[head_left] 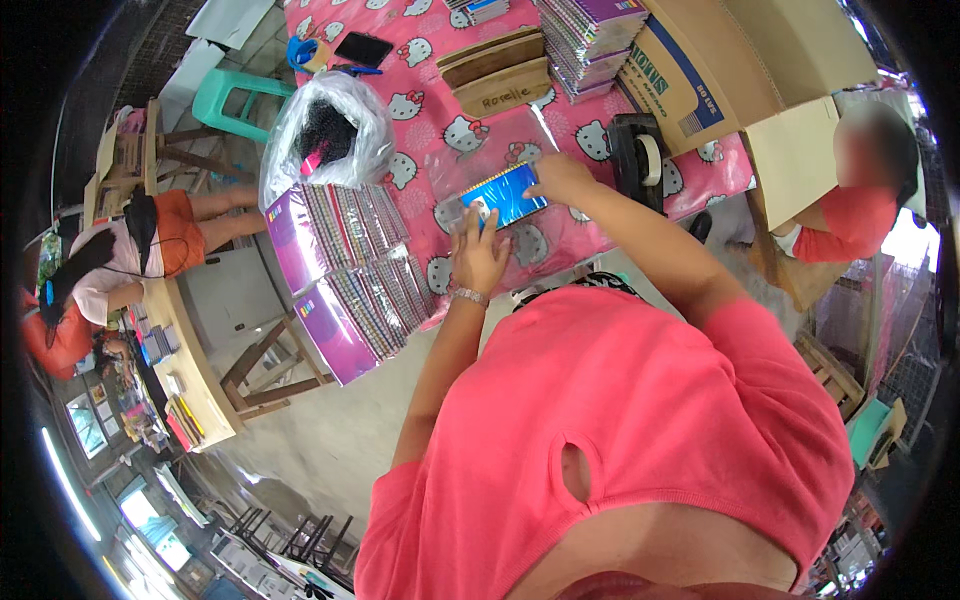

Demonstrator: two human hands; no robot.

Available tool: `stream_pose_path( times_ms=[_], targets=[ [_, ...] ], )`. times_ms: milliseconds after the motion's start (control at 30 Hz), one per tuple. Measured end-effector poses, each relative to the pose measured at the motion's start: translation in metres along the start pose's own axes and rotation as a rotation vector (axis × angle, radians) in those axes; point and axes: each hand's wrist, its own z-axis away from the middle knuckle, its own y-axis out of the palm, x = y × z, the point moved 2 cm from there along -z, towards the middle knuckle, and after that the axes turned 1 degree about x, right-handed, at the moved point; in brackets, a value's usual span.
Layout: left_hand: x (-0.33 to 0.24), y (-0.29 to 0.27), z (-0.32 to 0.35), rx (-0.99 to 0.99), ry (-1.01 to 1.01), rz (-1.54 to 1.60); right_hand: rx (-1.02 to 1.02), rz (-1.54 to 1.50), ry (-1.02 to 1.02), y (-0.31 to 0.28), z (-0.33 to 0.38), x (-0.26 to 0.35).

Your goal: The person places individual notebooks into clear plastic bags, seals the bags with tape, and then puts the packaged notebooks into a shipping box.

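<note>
A small blue spiral notebook (504, 193) lies on the pink patterned tablecloth, with clear plastic (505, 143) around and beyond it. Its coil runs along the far long edge. My left hand (480, 260) rests at the notebook's near left corner, fingers stretched out and spread over it. At the right end, my right hand (562, 182) grips the notebook's edge between thumb and fingers. Whether the notebook is inside the plastic or on top of it, I cannot tell. Left of my left hand stand packed rows of spiral notebooks (340, 265) with purple covers.
Beyond these are a plastic bag (372, 110) with dark contents, a cardboard holder (500, 88), stacked notebooks (590, 45) and a large carton (690, 70). A black tape dispenser (637, 155) stands right of my right hand. Other people are at left and right.
</note>
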Motion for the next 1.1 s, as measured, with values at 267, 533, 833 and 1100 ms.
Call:
stream_pose_path(
  times_ms=[267, 533, 833, 1100],
  targets=[
    [0.037, 0.003, -0.078, 0.238, -0.282, 0.154, 0.499, -1.242, 0.577, 0.077, 0.07, 0.047],
    [0.02, -0.055, -0.099, 0.414, -0.559, 0.64, 0.203, -1.654, 0.673, -0.035, 0.109, 0.057],
    [0.01, -0.033, -0.024, 0.178, -0.772, 1.397, 0.281, -1.237, 0.53, -0.041, 0.12, 0.018],
    [-0.028, -0.035, -0.007, -0.14, -0.326, 1.074, -0.18, -0.396, -0.368, -0.039, 0.106, 0.02]
  ],
)
